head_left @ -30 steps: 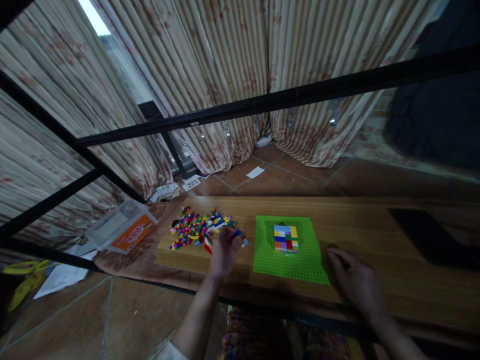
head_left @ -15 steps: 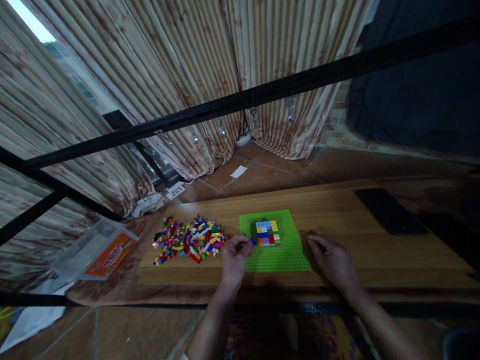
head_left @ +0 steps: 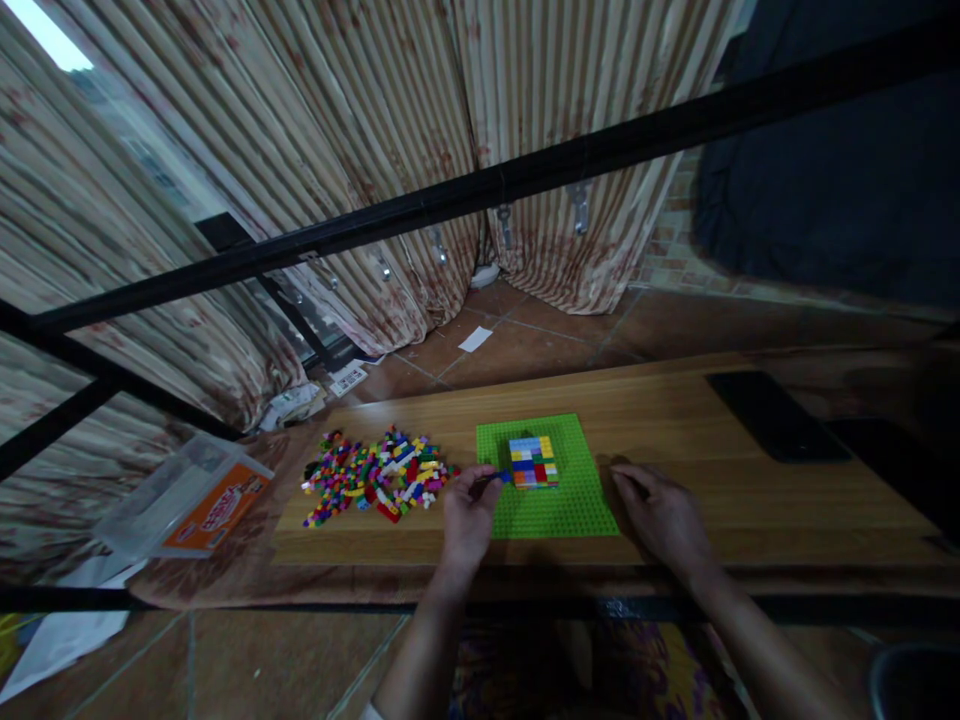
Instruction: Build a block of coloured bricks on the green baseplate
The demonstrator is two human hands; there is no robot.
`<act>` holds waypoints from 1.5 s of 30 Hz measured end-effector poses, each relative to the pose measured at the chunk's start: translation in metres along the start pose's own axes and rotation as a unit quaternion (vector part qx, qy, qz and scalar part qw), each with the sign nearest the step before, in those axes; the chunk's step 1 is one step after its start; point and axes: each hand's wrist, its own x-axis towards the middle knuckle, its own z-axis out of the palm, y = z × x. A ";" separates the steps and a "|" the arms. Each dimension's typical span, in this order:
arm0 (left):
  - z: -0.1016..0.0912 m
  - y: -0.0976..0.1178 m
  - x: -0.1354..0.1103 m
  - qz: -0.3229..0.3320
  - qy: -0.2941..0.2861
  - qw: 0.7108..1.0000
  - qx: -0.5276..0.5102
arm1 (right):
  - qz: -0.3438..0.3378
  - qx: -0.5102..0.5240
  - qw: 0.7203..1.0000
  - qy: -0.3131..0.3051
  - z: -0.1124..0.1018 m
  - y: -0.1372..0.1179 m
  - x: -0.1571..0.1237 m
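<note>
Left hand (head_left: 469, 518) pinches a blue brick (head_left: 505, 477), right hand (head_left: 664, 515) curls inward, clear box (head_left: 214, 512) looks indistinct inside.

Looks like home: floral curtains (head_left: 360, 110), tiled floor (head_left: 544, 332).

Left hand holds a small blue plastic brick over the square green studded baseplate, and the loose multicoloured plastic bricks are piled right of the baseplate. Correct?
Wrong side for the pile: in the head view the loose multicoloured plastic bricks lie left of the square green studded baseplate. The left hand does hold a small blue plastic brick over it.
</note>
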 end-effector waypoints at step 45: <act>0.043 0.019 0.000 0.325 -0.004 0.788 0.523 | 0.005 0.012 1.000 -0.007 -0.003 -0.004 0.001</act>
